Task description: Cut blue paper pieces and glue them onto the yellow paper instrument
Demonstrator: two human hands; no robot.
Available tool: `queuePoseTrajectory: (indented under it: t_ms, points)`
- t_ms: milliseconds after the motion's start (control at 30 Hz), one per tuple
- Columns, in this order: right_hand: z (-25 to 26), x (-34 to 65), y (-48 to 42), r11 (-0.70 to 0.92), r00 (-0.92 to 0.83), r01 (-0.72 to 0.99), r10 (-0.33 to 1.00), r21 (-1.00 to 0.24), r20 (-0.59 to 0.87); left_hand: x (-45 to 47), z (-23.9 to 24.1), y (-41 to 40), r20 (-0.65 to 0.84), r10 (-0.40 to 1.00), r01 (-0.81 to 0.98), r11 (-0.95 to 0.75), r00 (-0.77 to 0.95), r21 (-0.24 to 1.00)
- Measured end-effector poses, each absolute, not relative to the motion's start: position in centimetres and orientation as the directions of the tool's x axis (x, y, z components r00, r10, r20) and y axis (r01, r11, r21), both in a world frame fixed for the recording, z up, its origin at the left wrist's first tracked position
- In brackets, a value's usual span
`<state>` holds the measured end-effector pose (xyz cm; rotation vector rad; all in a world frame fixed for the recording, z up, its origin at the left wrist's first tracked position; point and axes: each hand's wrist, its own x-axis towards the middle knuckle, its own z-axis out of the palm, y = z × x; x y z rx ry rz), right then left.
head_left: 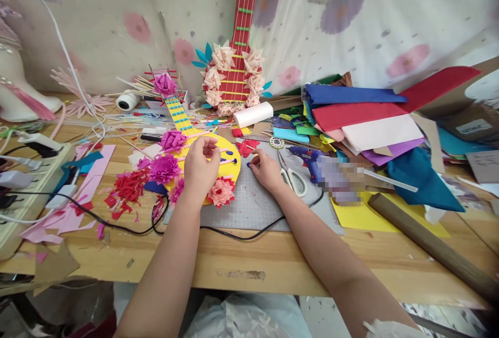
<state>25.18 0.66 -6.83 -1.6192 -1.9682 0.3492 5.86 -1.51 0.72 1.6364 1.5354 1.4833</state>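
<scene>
A yellow paper instrument model (212,145), shaped like a small lute, lies tilted on the grey cutting mat (249,210). Pink strips run over its body, with dark blue bits near the right edge. Purple paper flowers (164,169) and a coral paper flower (221,192) trim its rim. Above its body is my left hand (201,166), fingers curled together; whatever they may hold is hidden. Just right of the model, my right hand (267,169) pinches a small dark blue piece (249,165) over the mat. A red paper scrap (248,147) lies just behind that hand.
Scissors (292,178) and a blue glue gun (310,158) lie right of my right hand. A black cable (241,237) crosses the mat's front. Coloured paper (358,114) is piled at right, beside a brown roll (424,242). A red model (236,75) stands behind; a power strip (35,192) sits left.
</scene>
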Motion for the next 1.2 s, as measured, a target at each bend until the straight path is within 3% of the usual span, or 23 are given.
queuePoseTrajectory:
  t_ms: [233,333,633,867,1067,1200]
  points:
    - [-6.6,25.3,0.7,0.056,0.021,0.621,0.996,-0.782,0.088,6.4,0.7,-1.4,0.335,0.928,0.444,-0.234,-0.163,0.865]
    - [-6.7,25.5,0.7,0.002,0.062,0.552,0.997,-0.834,0.044,6.6,0.7,-1.7,0.314,0.936,0.446,-0.215,-0.159,0.869]
    - [-3.8,28.6,1.1,0.055,0.142,0.299,0.985,-0.953,0.101,6.7,0.9,-2.1,0.359,0.919,0.423,-0.262,-0.167,0.867]
    - [-4.7,32.8,0.3,0.044,0.107,0.591,0.985,-0.805,0.133,9.4,1.9,-3.0,0.340,0.934,0.417,-0.267,-0.110,0.869]
    - [-5.8,32.6,-0.9,0.036,0.109,0.748,0.979,-0.663,0.175,15.8,-3.0,-5.1,0.267,0.919,0.473,-0.381,0.291,0.794]
    - [-5.5,32.0,-1.5,0.090,0.013,0.817,0.985,-0.570,0.174,17.0,-6.7,-5.0,0.242,0.866,0.487,-0.455,0.439,0.745]
